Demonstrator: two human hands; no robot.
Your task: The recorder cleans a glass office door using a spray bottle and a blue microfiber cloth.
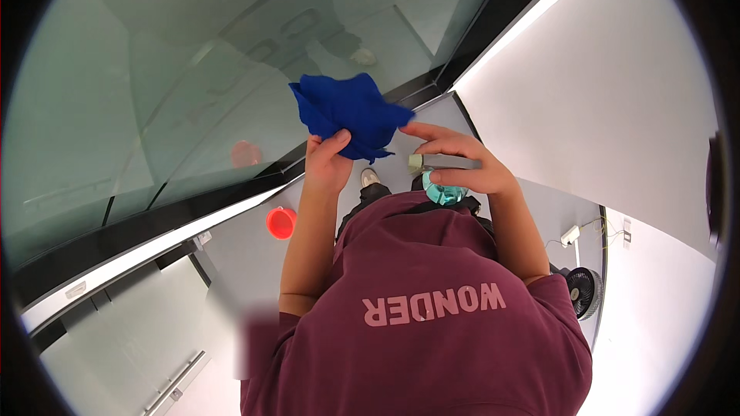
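Observation:
My left hand [330, 159] grips a blue cloth [347, 110] from below, with its thumb on top. The cloth is bunched and spread in front of a glass panel [191, 81]. My right hand [468, 156] holds a spray bottle [445, 189] with blue-green liquid, its nozzle pointing towards the cloth side. The tip of my right index finger reaches a corner of the cloth; whether it touches cannot be told. The lower end of the bottle is in front of my maroon shirt.
A red bucket [281, 223] stands on the grey floor at the left. A black fan [583, 293] and a power strip [570, 236] with cables are at the right. A white wall [589, 98] rises at the right, and a metal door handle [176, 384] shows at lower left.

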